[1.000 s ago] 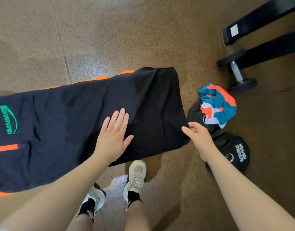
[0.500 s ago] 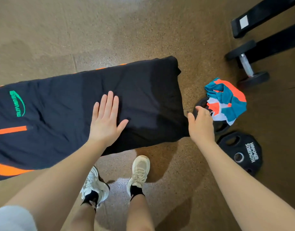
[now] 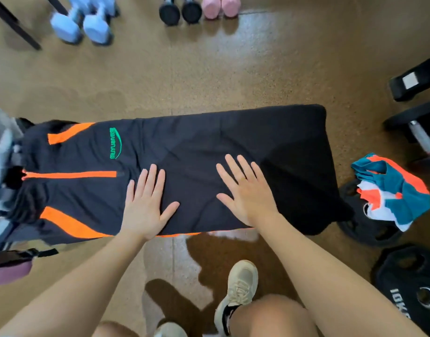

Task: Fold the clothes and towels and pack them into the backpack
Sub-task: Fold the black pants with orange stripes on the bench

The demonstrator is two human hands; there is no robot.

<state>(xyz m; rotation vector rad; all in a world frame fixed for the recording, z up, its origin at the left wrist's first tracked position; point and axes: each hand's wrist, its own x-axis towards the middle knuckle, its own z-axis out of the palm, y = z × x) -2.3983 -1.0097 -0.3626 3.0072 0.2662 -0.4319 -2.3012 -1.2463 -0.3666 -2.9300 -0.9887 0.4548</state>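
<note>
The dark trousers (image 3: 184,166) lie spread lengthwise on a raised worktop that the cloth covers almost entirely, so the worktop's own surface cannot be made out. The trousers carry orange stripes and a green logo (image 3: 115,143) toward their left end. Their right end hangs over the edge and droops toward the floor (image 3: 209,76).

The left hand (image 3: 145,203) lies flat on the trousers just right of the orange stripes, palm down, fingers (image 3: 150,178) straight and slightly spread, grasping nothing. The right hand (image 3: 248,190) lies flat on the trousers just right of the left hand, palm down, fingers straight and splayed, grasping nothing. A ring shows on one finger of the right hand. The two hands are apart, with bare cloth between them.

A crumpled teal, orange and white garment (image 3: 391,188) lies to the right of the trousers, resting on a black weight plate (image 3: 362,229). A second black weight plate (image 3: 408,288) lies nearer the camera than the first. A black dumbbell (image 3: 418,135) lies beyond the garment, at the right edge of the view.

Beyond the trousers, on the floor, stand light blue dumbbells (image 3: 87,23), a pair of black dumbbells (image 3: 179,12) and pink dumbbells (image 3: 221,7). At the left end of the trousers is a blurred grey and black mass; what it is cannot be told. Below the trousers, two pale shoes (image 3: 240,288) stand on the floor.
</note>
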